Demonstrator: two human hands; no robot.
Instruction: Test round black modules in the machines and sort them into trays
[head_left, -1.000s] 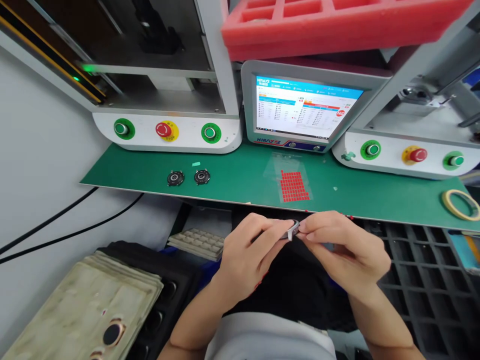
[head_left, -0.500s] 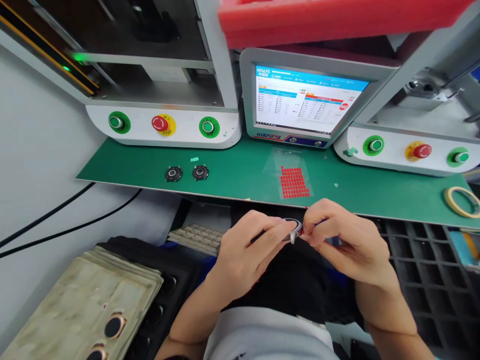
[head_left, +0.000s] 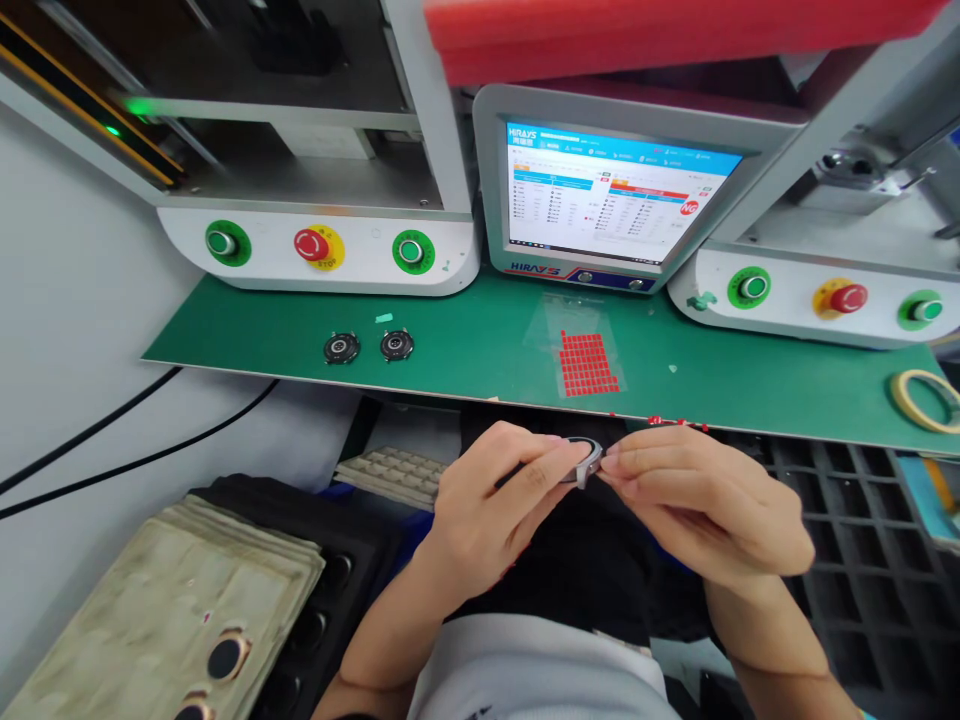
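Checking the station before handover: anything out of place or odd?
Screen shows a red NG mark. Scattered red bits dot the front edge of the bench, apart from the orderly sheet of red stickers; a green scrap lies behind the watch backs. Can't judge the held watch: left fingers cover much of it.

Two hands: one left hand (head_left: 480, 505) and one right hand (head_left: 712, 490). Between them, at the centre of the frame, one watch (head_left: 589, 470); left of centre, two black watches (head_left: 342, 347) on one green surface (head_left: 465, 345); at lower left, two gold watches (head_left: 227, 655), one cut by the frame: five altogether. One screen (head_left: 622, 190), upper centre. Two red buttons (head_left: 311, 244) and four green buttons (head_left: 220, 242) across the upper half. One sticker sheet (head_left: 589, 363). One tape roll (head_left: 906, 407), far right. Two cables (head_left: 150, 395), far left.
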